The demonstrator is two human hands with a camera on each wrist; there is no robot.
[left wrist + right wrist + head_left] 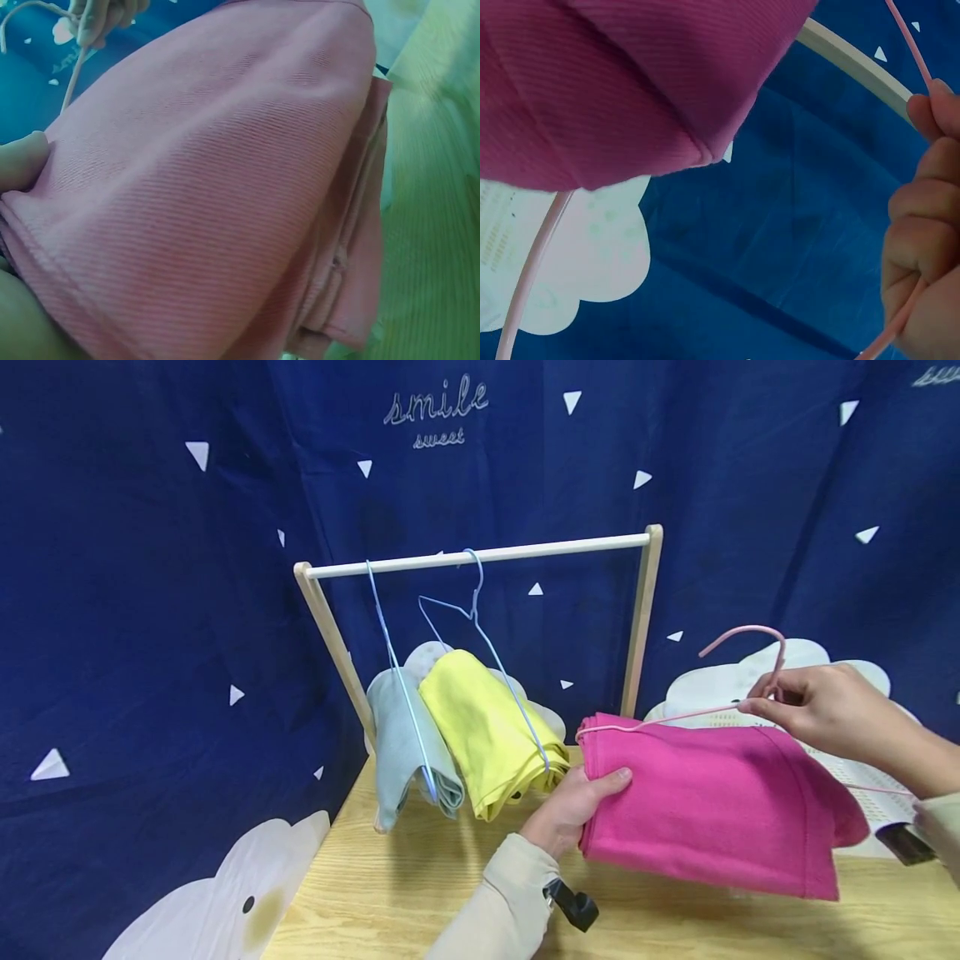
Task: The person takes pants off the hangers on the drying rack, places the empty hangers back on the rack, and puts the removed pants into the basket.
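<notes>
A wooden rack (330, 643) carries a grey cloth (401, 718) on a blue hanger (406, 691), then a yellow cloth (476, 710) on another; the left hand (576, 806) pinches the left edge of a pink cloth (705, 810), draped over a pink hanger (761, 628) above the table (423, 885); the right hand (843, 706) grips that hanger below its hook.

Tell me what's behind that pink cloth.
Past the edges of the pink cloth, a white cloud on the blue curtain shows. The cloth covers part of that cloud; whatever else it hides can't be seen.
</notes>
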